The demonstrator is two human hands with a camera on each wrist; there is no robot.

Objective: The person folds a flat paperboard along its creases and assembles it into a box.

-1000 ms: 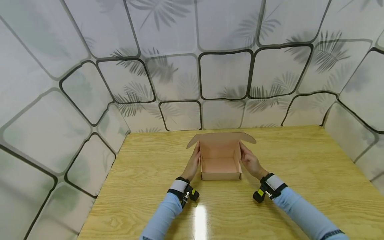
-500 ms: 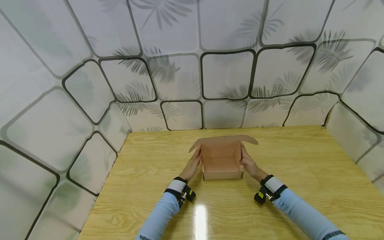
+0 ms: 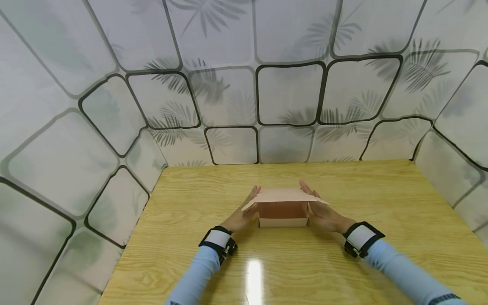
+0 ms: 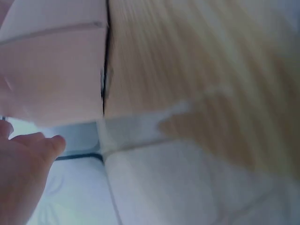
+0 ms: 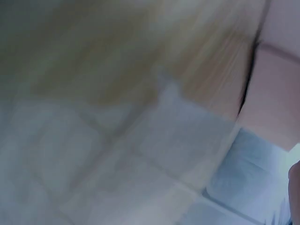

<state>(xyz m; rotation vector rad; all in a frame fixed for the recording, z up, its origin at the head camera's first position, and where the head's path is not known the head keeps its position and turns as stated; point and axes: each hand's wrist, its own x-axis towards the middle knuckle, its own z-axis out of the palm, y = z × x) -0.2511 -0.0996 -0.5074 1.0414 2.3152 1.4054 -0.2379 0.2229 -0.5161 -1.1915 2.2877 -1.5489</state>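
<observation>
A small brown cardboard box (image 3: pixel 283 223) sits on the table, its front wall facing me. Its lid (image 3: pixel 284 195) leans forward over the top, side flaps spread, with a gap left above the front wall. My left hand (image 3: pixel 242 215) is at the box's left side and my right hand (image 3: pixel 325 217) at its right, both with fingers extended along the lid's ends. In the left wrist view a box wall (image 4: pixel 51 79) stands above the fingers (image 4: pixel 28 150). Only a sliver of fingertip (image 5: pixel 295 187) shows beside the box side (image 5: pixel 274 93) in the blurred right wrist view.
The wood-grain table (image 3: pixel 183 199) extends around the box, with a bright reflection near its front. A patterned wall covering (image 3: pixel 289 97) encloses the back and both sides.
The lid has tipped from standing up at the back to leaning forward over the box. Both hands have shifted from gripping the side walls up to the lid's ends, wrists moving outward.
</observation>
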